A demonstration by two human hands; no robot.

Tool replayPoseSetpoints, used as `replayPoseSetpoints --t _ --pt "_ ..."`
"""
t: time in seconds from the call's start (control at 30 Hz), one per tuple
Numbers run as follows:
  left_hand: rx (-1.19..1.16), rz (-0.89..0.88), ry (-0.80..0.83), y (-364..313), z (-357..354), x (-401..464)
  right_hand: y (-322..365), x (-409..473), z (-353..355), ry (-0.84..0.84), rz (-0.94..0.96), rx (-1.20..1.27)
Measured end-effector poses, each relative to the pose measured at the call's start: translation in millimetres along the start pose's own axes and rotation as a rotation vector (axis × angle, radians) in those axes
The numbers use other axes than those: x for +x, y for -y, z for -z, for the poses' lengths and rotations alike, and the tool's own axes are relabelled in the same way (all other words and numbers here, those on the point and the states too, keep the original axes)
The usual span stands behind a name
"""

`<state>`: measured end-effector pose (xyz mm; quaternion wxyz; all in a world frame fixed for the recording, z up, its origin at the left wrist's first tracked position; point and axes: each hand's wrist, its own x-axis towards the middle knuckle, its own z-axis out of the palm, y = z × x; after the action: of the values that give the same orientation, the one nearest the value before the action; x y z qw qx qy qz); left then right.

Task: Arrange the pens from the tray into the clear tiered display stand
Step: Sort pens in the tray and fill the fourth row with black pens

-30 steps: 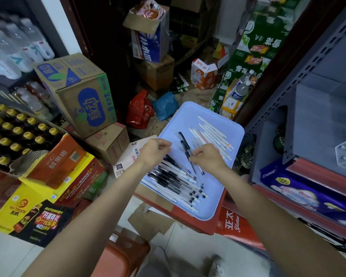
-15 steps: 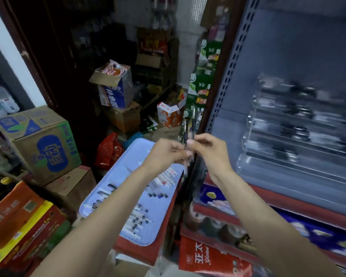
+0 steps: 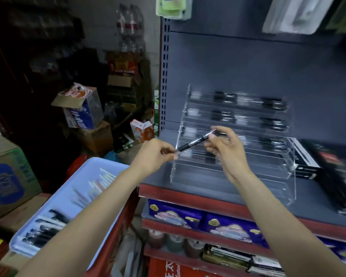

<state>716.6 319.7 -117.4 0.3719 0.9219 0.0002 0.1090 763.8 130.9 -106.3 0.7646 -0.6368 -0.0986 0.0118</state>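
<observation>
view has swung up and right off the tray since a second ago: then both hands were down among the pens on it, now they're raised in front of the clear tiered display stand at centre right of the frame. so pickup is done and this looks like the carry/align step before placing.

a black pen is held across between the hands at frame centre, tilted, its right end higher. left hand pinches the lower left end with curled fingertips. right hand pinches the upper right end between thumb and forefinger, other fingers loosely curled. there may be a second pen in the bundle, too blurred to tell.

both forearms reach up from the bottom of the frame and converge just in front of the stand's middle tiers; pen not yet in a tier.

stand sits on the grey shelf, upper tiers already hold dark pens, lowest ones look unfilled. tray at lower left of the frame still has black pens and white pens left, so plenty of trips remain.
</observation>
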Motion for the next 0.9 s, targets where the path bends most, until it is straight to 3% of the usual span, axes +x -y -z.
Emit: replayPoseSetpoints --t 0.13,0.27,0.37,0.63,0.9 --pt "0.084 -0.055 -0.022 -15.3 -14.6 8.4 5.8 6.4 40.2 0.071 -0.002 -0.035" --pt "0.095 -0.061 -0.195 -24.5 -22.3 17.6 9.9 11.3 64.0 -0.034 0.033 -0.094" --pt "0.110 -0.070 -0.231 -29.7 -24.5 20.8 4.9 16.5 76.8 -0.087 0.075 -0.299" --pt "0.090 -0.064 -0.192 -36.8 -27.8 18.7 -12.2 25.3 72.7 0.028 0.190 -1.002" --pt "0.029 -0.044 -0.163 -39.6 -20.8 13.4 -15.9 26.8 61.3 0.023 0.200 -1.248"
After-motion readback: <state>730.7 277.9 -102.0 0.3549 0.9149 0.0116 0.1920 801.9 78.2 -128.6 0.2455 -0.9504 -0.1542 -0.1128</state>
